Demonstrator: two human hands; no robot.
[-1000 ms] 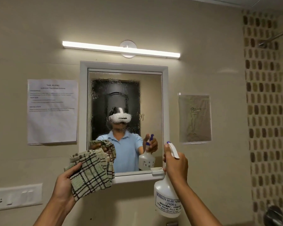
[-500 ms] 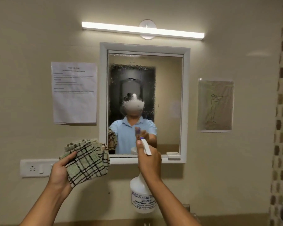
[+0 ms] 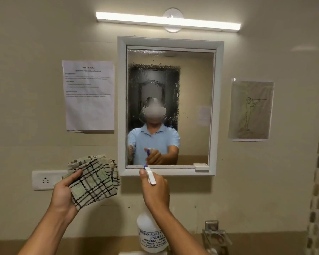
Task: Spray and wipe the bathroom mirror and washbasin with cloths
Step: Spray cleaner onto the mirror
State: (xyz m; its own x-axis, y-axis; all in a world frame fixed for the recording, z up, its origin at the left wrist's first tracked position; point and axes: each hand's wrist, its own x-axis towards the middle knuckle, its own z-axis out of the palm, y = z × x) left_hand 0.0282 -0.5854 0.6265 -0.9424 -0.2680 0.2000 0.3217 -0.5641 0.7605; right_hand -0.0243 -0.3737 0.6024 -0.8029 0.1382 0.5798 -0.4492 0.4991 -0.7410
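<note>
A white spray bottle (image 3: pixel 152 234) is gripped at the neck by the right hand (image 3: pixel 156 192), fingers curled round the trigger head, nozzle aimed at the mirror (image 3: pixel 193 107) just below its frame's bottom edge. Checked cloths (image 3: pixel 95 178), folded, are pinched betw. thumb and fingers of the left hand (image 3: pixel 64 193), left of the frame's bottom-left corner. Glass carries droplets on its upper-left part. Bottle judged fairly light, rigid plastic, slippery if wet; best held at the neck. Cloths: soft, limp, best bunched in the palm. Washbasin not in view.
</note>
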